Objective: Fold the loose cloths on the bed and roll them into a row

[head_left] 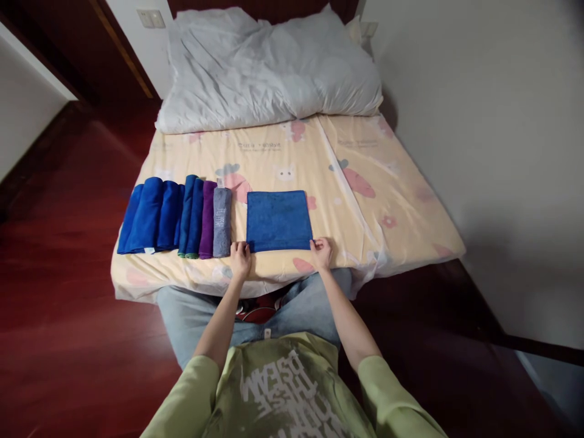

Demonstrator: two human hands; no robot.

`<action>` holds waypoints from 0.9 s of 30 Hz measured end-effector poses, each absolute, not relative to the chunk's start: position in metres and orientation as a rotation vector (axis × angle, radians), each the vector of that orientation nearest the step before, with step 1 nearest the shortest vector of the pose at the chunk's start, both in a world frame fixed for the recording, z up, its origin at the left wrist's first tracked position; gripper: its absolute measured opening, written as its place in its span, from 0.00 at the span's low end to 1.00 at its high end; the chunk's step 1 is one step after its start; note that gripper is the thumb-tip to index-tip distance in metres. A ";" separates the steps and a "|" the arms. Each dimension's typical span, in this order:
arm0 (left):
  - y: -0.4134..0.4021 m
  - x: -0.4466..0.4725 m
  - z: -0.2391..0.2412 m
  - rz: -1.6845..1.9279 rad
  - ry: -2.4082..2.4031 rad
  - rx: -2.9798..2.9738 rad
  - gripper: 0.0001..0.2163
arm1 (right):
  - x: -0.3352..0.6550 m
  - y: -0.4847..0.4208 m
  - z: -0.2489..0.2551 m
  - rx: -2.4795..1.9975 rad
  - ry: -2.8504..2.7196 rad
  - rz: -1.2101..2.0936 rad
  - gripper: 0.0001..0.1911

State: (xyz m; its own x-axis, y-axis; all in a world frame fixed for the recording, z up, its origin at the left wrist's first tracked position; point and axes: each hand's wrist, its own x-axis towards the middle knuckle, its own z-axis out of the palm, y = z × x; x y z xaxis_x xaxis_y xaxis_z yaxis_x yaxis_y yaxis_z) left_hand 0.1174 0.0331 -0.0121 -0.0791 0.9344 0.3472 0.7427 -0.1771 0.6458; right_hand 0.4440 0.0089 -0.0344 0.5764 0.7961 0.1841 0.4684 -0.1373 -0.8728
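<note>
A blue square cloth point(279, 220) lies flat on the bed near its front edge. My left hand point(239, 258) pinches the cloth's near left corner. My right hand point(322, 252) pinches its near right corner. Both hands have their fingers closed on the cloth's near edge. To the left of the cloth stands a row of several rolled towels point(177, 216): blue ones, a teal one, a purple one and a grey one, side by side.
The bed point(365, 207) has a pale yellow sheet with cartoon prints. A crumpled white duvet point(269, 64) is heaped at its far end. A white wall runs along the right, dark red wooden floor on the left.
</note>
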 end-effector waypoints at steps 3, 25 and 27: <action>0.030 0.118 -0.014 1.089 1.810 2.055 0.10 | 0.444 0.004 -0.031 -1.735 -1.188 0.229 0.13; 0.021 0.098 0.022 0.436 1.609 2.476 0.19 | 0.465 -0.021 0.008 -1.794 -2.184 0.096 0.23; 0.009 0.088 0.015 0.504 1.553 2.460 0.19 | 0.467 -0.035 0.004 -1.729 -2.170 0.134 0.23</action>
State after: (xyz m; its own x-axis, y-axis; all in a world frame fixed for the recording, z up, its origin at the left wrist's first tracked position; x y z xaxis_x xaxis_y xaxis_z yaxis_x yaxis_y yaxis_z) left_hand 0.0881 0.0091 0.0155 0.3935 0.9009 0.1833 0.8367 -0.4335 0.3346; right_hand 0.4675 -0.0353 0.0044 -0.1851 0.9578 0.2199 0.9234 0.2460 -0.2945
